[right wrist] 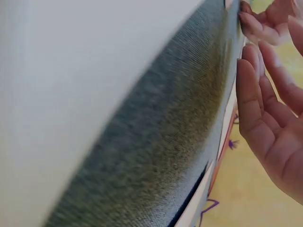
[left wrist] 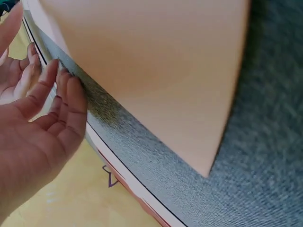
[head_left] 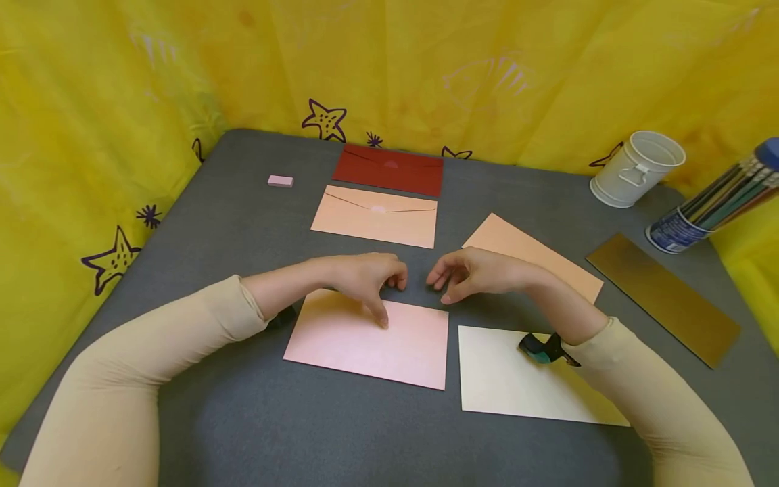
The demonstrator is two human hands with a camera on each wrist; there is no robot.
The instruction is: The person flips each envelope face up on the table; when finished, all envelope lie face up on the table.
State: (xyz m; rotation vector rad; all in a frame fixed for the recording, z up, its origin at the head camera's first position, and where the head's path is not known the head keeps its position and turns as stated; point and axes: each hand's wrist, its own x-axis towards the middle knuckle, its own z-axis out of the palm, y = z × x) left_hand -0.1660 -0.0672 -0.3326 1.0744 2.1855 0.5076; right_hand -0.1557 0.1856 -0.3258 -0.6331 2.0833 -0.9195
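Observation:
My left hand [head_left: 365, 276] hovers over the far edge of a pale pink envelope [head_left: 371, 352], with relaxed, bent fingers and nothing in them. The thumb overlaps the envelope in the head view. Facing it across a small gap, my right hand [head_left: 483, 272] is likewise relaxed, holding nothing, beside a slanted peach envelope [head_left: 541, 257]. Below the right wrist lies a cream envelope [head_left: 499, 372]. Beyond the hands lie a peach envelope with its flap side up [head_left: 377, 226] and a dark red envelope [head_left: 389, 170]. Both wrist views show loosely bent fingers above the grey tabletop.
To the right lies a brown-gold envelope [head_left: 663, 297]. Behind it stand a white metal bucket [head_left: 635, 169] and a blue cup [head_left: 675, 231] of pencils. A small pink eraser [head_left: 280, 181] lies at the back left. Yellow patterned cloth [head_left: 389, 67] hangs around the table.

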